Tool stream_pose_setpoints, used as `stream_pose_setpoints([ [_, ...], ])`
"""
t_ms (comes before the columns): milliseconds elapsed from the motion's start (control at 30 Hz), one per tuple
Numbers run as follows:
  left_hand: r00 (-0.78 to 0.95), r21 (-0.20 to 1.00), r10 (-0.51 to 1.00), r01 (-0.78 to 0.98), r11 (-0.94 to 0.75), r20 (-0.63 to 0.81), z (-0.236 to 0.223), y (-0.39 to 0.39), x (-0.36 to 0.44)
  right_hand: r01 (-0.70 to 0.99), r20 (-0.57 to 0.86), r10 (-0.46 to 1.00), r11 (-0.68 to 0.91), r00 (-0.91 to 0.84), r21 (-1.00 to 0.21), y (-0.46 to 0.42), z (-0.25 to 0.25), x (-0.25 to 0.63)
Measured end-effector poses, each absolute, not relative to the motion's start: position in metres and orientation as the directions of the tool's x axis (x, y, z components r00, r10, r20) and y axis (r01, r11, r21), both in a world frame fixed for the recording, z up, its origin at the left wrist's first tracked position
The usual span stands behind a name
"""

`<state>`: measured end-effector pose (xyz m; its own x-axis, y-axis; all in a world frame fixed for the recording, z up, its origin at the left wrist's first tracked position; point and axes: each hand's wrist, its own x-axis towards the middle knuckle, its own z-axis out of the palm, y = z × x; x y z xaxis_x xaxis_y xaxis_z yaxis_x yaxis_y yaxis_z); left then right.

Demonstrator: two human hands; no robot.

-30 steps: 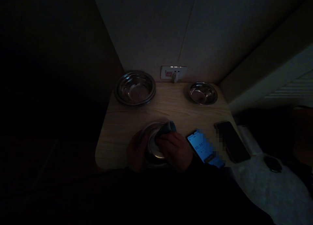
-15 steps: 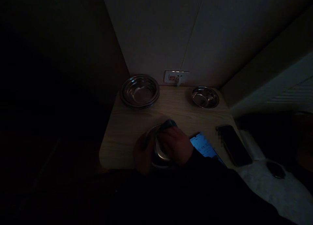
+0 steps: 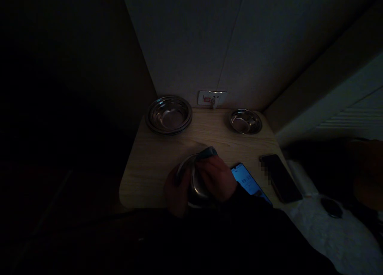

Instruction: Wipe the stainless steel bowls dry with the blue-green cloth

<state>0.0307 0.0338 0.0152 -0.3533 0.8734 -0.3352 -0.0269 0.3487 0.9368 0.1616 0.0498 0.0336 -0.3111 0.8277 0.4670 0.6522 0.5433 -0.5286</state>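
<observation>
In the dim head view, my left hand (image 3: 177, 195) is closed on the left side of a shiny metal bowl (image 3: 198, 186), thumb inside the rim. My right hand (image 3: 219, 177) is closed on a dark teal cloth (image 3: 207, 152) and presses at the bowl's far right rim. Part of the cloth sticks up past the fingers. The bowl is at the table's near edge, and my hands cover much of its rim. It is too dark to tell whether its base touches the table.
Nested metal bowls (image 3: 169, 115) stand at the back left of the wooden table (image 3: 146, 163). A smaller metal bowl (image 3: 245, 122) is at the back right. A lit phone (image 3: 249, 182) and a dark phone (image 3: 281, 178) lie to the right. Behind is a wall socket (image 3: 212, 98) with a plug.
The view has shifted slightly, so the table's things appear a little lower and to the left. Both hands keep their hold; the bowl's left rim shows more clearly between them.
</observation>
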Motion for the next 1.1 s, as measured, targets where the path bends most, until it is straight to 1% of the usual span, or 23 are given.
stream_pose_setpoints([
  [67, -0.372, 0.935, 0.864, -0.030, 0.354, -0.340, 0.014, 0.034, 0.031, 0.678, 0.464, 0.842, 0.513, -0.276, -0.526, 0.049, 0.031, 0.163],
  [200, -0.397, 0.939, 0.858, -0.033, 0.343, -0.327, 0.010, 0.034, 0.031, 0.628, 0.450, 0.823, 0.560, -0.347, -0.539, 0.049, 0.030, 0.163],
  [300, -0.406, 0.938, 0.854, -0.022, 0.346, -0.325, 0.011, 0.033, 0.031, 0.701, 0.454, 0.851, 0.492, -0.262, -0.517, 0.046, 0.031, 0.159],
  [400, -0.400, 0.939, 0.860, -0.005, 0.344, -0.317, 0.012, 0.033, 0.030, 0.639, 0.439, 0.837, 0.537, -0.325, -0.550, 0.044, 0.030, 0.154],
  [467, -0.391, 0.940, 0.865, 0.001, 0.342, -0.314, 0.010, 0.032, 0.029, 0.636, 0.446, 0.826, 0.556, -0.346, -0.536, 0.050, 0.028, 0.158],
  [533, -0.393, 0.943, 0.863, -0.035, 0.331, -0.318, 0.007, 0.031, 0.026, 0.711, 0.389, 0.879, 0.459, -0.276, -0.532, 0.061, 0.026, 0.169],
  [600, -0.433, 0.941, 0.837, -0.100, 0.322, -0.333, 0.004, 0.033, 0.023, 0.705, 0.350, 0.917, 0.378, -0.193, -0.600, 0.071, 0.025, 0.186],
  [700, -0.496, 0.934, 0.793, -0.162, 0.317, -0.355, 0.002, 0.038, 0.018, 0.609, 0.313, 0.949, 0.239, 0.016, -0.756, 0.075, 0.024, 0.206],
  [767, -0.511, 0.938, 0.787, -0.172, 0.302, -0.347, 0.002, 0.041, 0.015, 0.542, 0.292, 0.949, 0.187, 0.116, -0.820, 0.069, 0.024, 0.212],
  [800, -0.512, 0.939, 0.787, -0.176, 0.296, -0.344, 0.002, 0.042, 0.014, 0.521, 0.287, 0.949, 0.179, 0.134, -0.834, 0.065, 0.024, 0.213],
  [867, -0.514, 0.939, 0.786, -0.177, 0.294, -0.342, 0.002, 0.042, 0.011, 0.503, 0.292, 0.948, 0.192, 0.128, -0.843, 0.057, 0.024, 0.210],
  [933, -0.491, 0.944, 0.807, -0.147, 0.295, -0.329, 0.003, 0.041, 0.005, 0.516, 0.325, 0.940, 0.230, 0.101, -0.825, 0.049, 0.026, 0.204],
  [1000, -0.403, 0.957, 0.870, -0.075, 0.279, -0.285, 0.003, 0.037, -0.005, 0.551, 0.383, 0.922, 0.292, 0.055, -0.782, 0.043, 0.027, 0.197],
  [1067, -0.266, 0.972, 0.938, 0.011, 0.233, -0.222, 0.002, 0.033, -0.016, 0.578, 0.431, 0.902, 0.360, -0.016, -0.733, 0.038, 0.026, 0.191],
  [1100, -0.249, 0.975, 0.946, 0.023, 0.222, -0.209, 0.000, 0.032, -0.021, 0.581, 0.446, 0.894, 0.389, -0.049, -0.715, 0.037, 0.025, 0.189],
])
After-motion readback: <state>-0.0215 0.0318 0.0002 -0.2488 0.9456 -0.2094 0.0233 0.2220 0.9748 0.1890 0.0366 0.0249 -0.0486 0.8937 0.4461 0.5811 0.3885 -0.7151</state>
